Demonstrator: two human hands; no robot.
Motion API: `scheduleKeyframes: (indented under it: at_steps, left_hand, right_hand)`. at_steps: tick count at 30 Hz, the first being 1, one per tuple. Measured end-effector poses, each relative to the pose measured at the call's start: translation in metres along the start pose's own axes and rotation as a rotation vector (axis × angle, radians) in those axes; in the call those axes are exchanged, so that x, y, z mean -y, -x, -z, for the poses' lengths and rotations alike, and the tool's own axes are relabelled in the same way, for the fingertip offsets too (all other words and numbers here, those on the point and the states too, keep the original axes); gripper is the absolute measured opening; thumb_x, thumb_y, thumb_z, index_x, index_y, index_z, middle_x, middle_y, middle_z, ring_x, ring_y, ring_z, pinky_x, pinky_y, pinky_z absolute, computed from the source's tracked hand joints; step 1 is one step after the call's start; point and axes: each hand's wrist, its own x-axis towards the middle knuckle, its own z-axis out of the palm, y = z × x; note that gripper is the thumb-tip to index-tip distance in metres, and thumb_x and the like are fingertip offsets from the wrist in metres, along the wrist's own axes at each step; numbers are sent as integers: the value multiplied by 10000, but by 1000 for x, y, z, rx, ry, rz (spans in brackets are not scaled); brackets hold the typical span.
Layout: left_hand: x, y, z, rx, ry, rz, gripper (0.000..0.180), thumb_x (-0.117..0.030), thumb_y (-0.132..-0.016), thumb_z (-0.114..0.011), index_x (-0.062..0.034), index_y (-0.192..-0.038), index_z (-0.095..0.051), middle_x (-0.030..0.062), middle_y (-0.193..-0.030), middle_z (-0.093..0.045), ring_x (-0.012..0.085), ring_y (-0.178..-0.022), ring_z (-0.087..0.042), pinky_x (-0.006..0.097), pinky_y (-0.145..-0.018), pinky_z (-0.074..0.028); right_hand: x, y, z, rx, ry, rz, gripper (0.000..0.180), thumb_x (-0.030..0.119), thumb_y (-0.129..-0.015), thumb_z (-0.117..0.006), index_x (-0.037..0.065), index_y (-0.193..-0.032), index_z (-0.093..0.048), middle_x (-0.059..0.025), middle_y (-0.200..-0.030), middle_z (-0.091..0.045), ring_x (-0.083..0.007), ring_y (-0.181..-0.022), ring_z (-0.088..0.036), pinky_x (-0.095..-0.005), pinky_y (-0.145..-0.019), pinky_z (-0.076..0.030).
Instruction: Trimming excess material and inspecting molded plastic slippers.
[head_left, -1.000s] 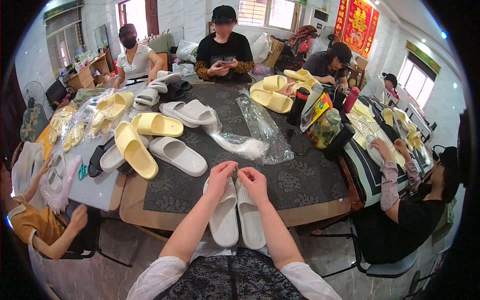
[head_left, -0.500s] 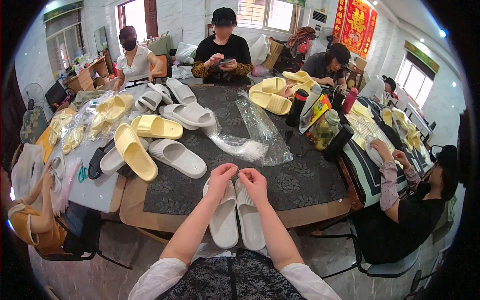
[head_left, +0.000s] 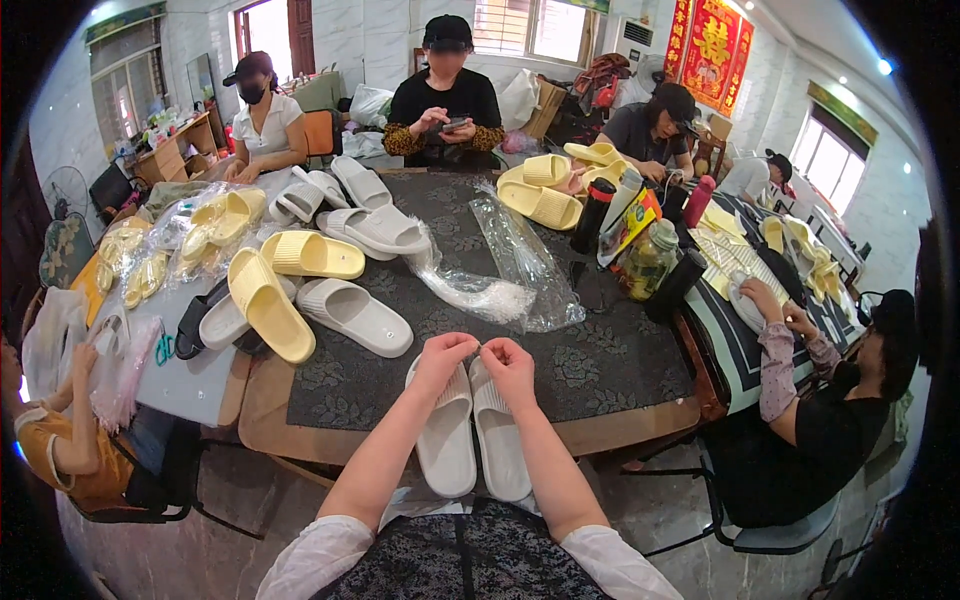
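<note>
Two light grey ribbed slippers (head_left: 447,455) lie side by side at the near edge of the table, soles reaching toward me. Over their far ends my left hand (head_left: 440,362) and my right hand (head_left: 508,370) meet, thumbs and forefingers pinched close together. Whatever small thing sits between the fingertips is too tiny to make out. Just beyond my left hand rests a single grey slipper (head_left: 356,318), next to a yellow slipper (head_left: 272,305) leaning on others.
Ahead on the dark patterned cloth (head_left: 600,375) lie clear plastic bags with thin strands (head_left: 490,300). More yellow slippers (head_left: 545,195) sit farther back, near several bottles (head_left: 648,258) on the right. Co-workers sit or stand around the tables; a black chair (head_left: 780,535) is at right.
My hands stay pinched, shifting only slightly. The co-worker at back left has turned and lowered their arms to the table; at lower left, another has shifted and a grey slipper has left their hands.
</note>
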Motion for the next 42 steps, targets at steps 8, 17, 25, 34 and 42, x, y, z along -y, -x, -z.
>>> scheduleKeyframes:
  at_steps: [8, 17, 25, 34, 42]
  left_hand:
    - [-1, 1, -5, 19, -106, 21, 179, -157, -834, -666, -2, -921, -691, 1, -815, -661, 65, -774, -568, 226, -703, -449]
    - [10, 1, -6, -82, 29, -92, 161, -151, -861, -648, -4, -918, -680, -11, -836, -649, 63, -757, -557, 219, -690, -448]
    - [12, 2, -8, -112, -34, -108, 154, -153, -866, -647, -7, -908, -674, -20, -807, -634, 53, -739, -542, 213, -673, -439]
    - [9, 2, -10, -69, -83, -118, 184, -154, -877, -649, 7, -964, -673, -10, -855, -647, 59, -789, -557, 218, -720, -449]
    - [5, 3, -8, -56, -7, -107, 172, -128, -860, -660, 9, -961, -685, 13, -875, -668, 76, -808, -590, 224, -744, -472]
  right_hand:
    - [-7, -1, 1, -15, -38, -3, 74, 102, -851, -659, 31, -838, -644, 62, -706, -579, -15, -640, -498, -195, -583, -420]
    - [3, 1, -4, -13, 55, -8, 81, 112, -857, -664, 34, -873, -654, 53, -726, -598, -17, -640, -498, -192, -586, -415]
    - [8, 1, -2, 7, 65, -14, 87, 119, -859, -668, 32, -857, -660, 55, -722, -596, -16, -647, -494, -189, -586, -405]
    - [8, 1, 0, 1, -21, -38, 100, 118, -865, -662, 23, -839, -650, 54, -703, -591, -17, -622, -496, -194, -567, -410]
    - [4, -1, -1, 4, 49, -5, 107, 133, -867, -675, 30, -840, -658, 54, -715, -594, -19, -634, -490, -192, -585, -407]
